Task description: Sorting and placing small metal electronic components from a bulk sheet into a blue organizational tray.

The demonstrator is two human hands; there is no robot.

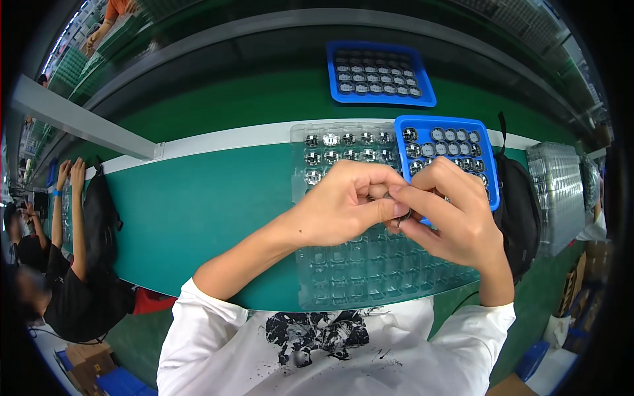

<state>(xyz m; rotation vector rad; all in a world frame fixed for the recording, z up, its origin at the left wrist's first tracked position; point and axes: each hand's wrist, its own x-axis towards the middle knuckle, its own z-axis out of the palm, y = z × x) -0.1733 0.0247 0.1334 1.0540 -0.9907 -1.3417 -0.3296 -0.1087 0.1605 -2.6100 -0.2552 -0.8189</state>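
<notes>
Both my hands meet over the clear plastic blister tray, near the corner of a blue tray. Between the fingertips is a small dark round part (404,216), mostly hidden by fingers. My left hand (350,203) pinches it with thumb and index finger. From the other side, the fingers of my right hand (456,208) close on the same part. The clear tray (343,270) has small round metallic parts in its far pockets; its near pockets hold none. In the near blue tray (441,121) sit several similar round parts in rows, partly covered by my right hand.
A second blue tray (383,101) filled with round parts lies beyond the white rail, on the green conveyor surface. Right of the table stand a black backpack (518,218) and stacked clear trays (558,191). A metal post (86,119) rises at left, near another person's arms (78,211).
</notes>
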